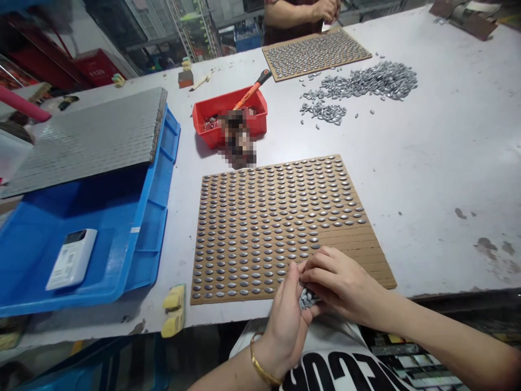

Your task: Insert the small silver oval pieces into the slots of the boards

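Observation:
My left hand (pixel 288 317) is cupped around a heap of small silvery oval pieces (pixel 308 298), near the front edge of the table. Bent over that palm, my right hand (pixel 340 279) has its fingertips pinched close to the left thumb; whatever sits between them is hidden. Just beyond both hands lies a brown cardboard sheet (pixel 354 250) covered with rows of the same oval pieces (pixel 260 217). Its ridged lower right part is bare, and my right hand covers some of that area.
A red bin (pixel 262 117) with an orange-handled tool (pixel 246 98) stands behind the sheet. Loose oval pieces (pixel 378 80) lie heaped farther back, beside another filled board (pixel 317 51) and a co-worker's hands (pixel 326 10). At left sits a blue crate (pixel 140 239); yellow blocks (pixel 173 309) mark the front edge.

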`<state>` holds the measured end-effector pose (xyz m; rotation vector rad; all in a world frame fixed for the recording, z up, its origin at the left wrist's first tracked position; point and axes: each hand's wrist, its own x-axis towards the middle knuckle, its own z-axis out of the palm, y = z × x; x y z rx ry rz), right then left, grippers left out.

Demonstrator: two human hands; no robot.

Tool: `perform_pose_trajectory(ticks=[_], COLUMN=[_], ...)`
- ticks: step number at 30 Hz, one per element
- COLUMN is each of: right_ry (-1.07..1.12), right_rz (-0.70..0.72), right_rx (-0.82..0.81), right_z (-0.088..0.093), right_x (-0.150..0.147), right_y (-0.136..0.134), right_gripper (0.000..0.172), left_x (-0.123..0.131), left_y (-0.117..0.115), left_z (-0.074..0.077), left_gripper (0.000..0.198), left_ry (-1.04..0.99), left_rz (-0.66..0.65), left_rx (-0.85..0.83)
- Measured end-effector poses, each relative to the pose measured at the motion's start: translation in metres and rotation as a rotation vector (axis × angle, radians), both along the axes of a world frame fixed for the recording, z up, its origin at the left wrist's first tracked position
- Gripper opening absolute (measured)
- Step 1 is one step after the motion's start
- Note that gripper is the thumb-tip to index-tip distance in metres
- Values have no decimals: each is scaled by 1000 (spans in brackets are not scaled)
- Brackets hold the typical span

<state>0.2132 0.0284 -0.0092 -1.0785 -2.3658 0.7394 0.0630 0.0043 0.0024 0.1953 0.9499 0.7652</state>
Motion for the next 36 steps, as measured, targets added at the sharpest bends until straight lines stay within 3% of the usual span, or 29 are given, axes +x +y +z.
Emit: perform_pose_trajectory(ticks=[4,10,15,17,19,22,24,26,28,31,33,35,36], right_ry=[138,271,297,248,221,254,273,273,272,282,299,316,324], right_rz=[-13,-191,-155,-89,-57,-164,-247,-280,-299,-353,-391,-402,-400], right_rx=[-87,-153,-196,-208,-260,-404,-470,-476,-469,-493,-493,-470,-458], right_z=[3,5,5,8,11,12,9,3,-5,-16,-20,-22,-23], right_x=[6,11,9,11,16,26,34,41,46,49,50,51,51], right_y=[0,-4,-7,-7,-6,-4,-3,-3,-3,-6,-8,-9,-9], right_gripper=[17,12,17,26,25,13,14,15,18,19,15,16,17], left_x=[-2,-4,-3,-2,-3,-9,-18,-30,-45,-66,-77,-86,-89], left_y=[-1,-1,1,1,1,5,15,35,69,138,187,230,247], left_z=[0,-3,-6,-7,-9,-6,0,8,14,14,8,2,-1], left_gripper=[42,18,16,17,19,23,27,30,35,36,40,43,47], left_ry=[22,34,61,76,96,114,127,182,331,774,1193,1348,1548], left_rz=[29,47,47,12,-41,-139,-213,-265,-270,-270,-332,-360,-484], left_rx=[10,29,93,120,112,45,39,121,304,687,929,989,1040])
